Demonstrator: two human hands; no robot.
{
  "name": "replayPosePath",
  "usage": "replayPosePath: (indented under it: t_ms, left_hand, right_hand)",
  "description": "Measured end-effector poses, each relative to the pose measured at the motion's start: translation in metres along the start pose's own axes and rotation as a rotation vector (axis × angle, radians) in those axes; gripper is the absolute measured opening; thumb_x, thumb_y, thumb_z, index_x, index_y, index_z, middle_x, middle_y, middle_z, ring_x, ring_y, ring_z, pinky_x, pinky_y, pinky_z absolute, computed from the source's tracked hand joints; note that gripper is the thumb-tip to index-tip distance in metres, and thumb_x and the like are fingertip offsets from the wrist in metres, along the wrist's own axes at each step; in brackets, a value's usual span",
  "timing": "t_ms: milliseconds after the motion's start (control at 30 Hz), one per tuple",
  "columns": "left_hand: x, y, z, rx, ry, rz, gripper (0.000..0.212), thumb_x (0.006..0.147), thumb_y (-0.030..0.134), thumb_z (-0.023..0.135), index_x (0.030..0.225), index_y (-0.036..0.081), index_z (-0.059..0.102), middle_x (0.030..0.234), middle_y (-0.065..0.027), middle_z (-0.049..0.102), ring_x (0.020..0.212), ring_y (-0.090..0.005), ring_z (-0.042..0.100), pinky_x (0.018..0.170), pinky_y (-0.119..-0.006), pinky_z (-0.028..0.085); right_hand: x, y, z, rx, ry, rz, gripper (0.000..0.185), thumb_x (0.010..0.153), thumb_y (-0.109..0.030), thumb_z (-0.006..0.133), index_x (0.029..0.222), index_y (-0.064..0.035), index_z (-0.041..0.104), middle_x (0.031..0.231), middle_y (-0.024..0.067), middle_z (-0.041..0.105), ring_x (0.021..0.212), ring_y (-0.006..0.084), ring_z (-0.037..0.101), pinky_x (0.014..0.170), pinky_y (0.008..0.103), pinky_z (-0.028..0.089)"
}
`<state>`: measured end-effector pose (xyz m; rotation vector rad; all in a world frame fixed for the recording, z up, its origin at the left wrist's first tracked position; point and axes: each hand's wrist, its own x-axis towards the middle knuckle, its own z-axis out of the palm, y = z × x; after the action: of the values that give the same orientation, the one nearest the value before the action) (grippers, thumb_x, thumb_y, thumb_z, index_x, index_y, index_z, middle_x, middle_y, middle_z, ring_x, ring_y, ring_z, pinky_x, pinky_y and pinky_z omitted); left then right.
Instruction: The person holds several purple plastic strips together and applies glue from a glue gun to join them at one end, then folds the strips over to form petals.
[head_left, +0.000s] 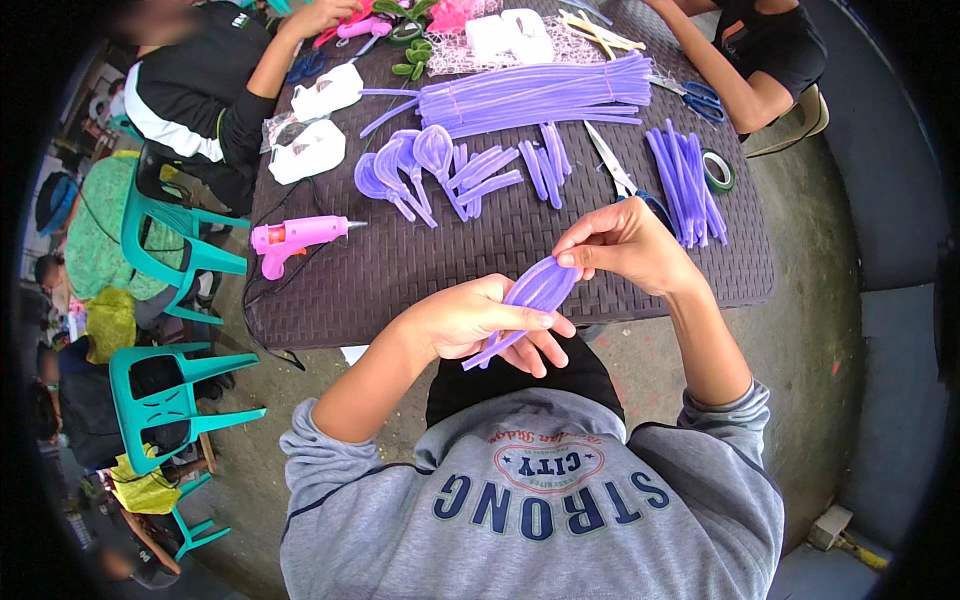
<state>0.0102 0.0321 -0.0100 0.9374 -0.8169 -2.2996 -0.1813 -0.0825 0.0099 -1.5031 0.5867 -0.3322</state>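
A petal shape of bent purple pipe cleaners (541, 286) is held between my hands over the table's near edge. My left hand (487, 319) grips its lower end, with the stem ends poking out below the fingers. The thumb and fingertips of my right hand (622, 251) pinch its upper tip. Beyond them lie several finished purple petals (433, 150), short cut purple pieces (487, 169) and a large tied bundle of purple pipe cleaners (532, 91). Scissors (611, 157) lie beyond my right hand, partly hidden by it, beside a smaller purple bundle (679, 184).
A pink hot glue gun (289, 240) rests on the brown woven-pattern table (337, 315), its cord at the left edge. Green tape (718, 171), more scissors (694, 96) and white packs (307, 150) lie about. Two people sit across the table; teal plastic chairs (161, 397) stand at left.
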Motion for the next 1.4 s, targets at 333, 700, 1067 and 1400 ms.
replayPosePath:
  t_ms: [333, 700, 1067, 1400]
  left_hand:
    - [0.005, 0.023, -0.019, 0.112, -0.035, -0.101, 0.039, 0.086, 0.015, 0.06, 0.115, -0.01, 0.053, 0.093, -0.0217, 0.066, 0.074, -0.024, 0.068, 0.068, -0.031, 0.056]
    - [0.005, -0.002, 0.023, 1.775, 1.054, 0.668, 0.057, 0.081, 0.03, 0.065, 0.123, -0.004, 0.048, 0.131, -0.0194, 0.045, 0.122, -0.0342, 0.042, 0.099, -0.046, 0.033]
    - [0.025, -0.035, 0.019, 1.802, 0.937, 0.538, 0.059, 0.085, 0.025, 0.057, 0.133, -0.003, 0.038, 0.14, -0.0162, 0.038, 0.129, -0.0298, 0.037, 0.1, -0.05, 0.031]
    - [0.005, -0.03, -0.005, 1.755, 0.788, 0.728, 0.042, 0.084, 0.018, 0.061, 0.121, 0.0, 0.053, 0.129, -0.0128, 0.051, 0.12, -0.027, 0.048, 0.096, -0.045, 0.036]
  right_hand:
    - [0.003, 0.004, -0.001, -0.011, -0.003, 0.015, 0.011, 0.081, -0.003, 0.066, 0.089, 0.0022, 0.07, 0.071, 0.0048, 0.066, 0.061, 0.0081, 0.058, 0.057, 0.0206, 0.048]
    - [0.001, 0.032, 0.023, -0.332, 0.411, -0.082, 0.012, 0.079, 0.0, 0.063, 0.088, 0.0061, 0.068, 0.066, 0.0121, 0.065, 0.058, 0.0101, 0.061, 0.054, 0.025, 0.049]
    - [-0.009, 0.037, 0.039, -0.938, 0.484, -0.541, 0.026, 0.069, 0.0, 0.064, 0.095, 0.0029, 0.063, 0.104, 0.0142, 0.057, 0.096, 0.0306, 0.054, 0.078, 0.0371, 0.045]
    - [-0.023, 0.05, 0.06, -1.418, 0.565, -0.486, 0.037, 0.076, -0.017, 0.064, 0.109, -0.0012, 0.061, 0.116, 0.0092, 0.056, 0.11, 0.0243, 0.05, 0.086, 0.0418, 0.038]
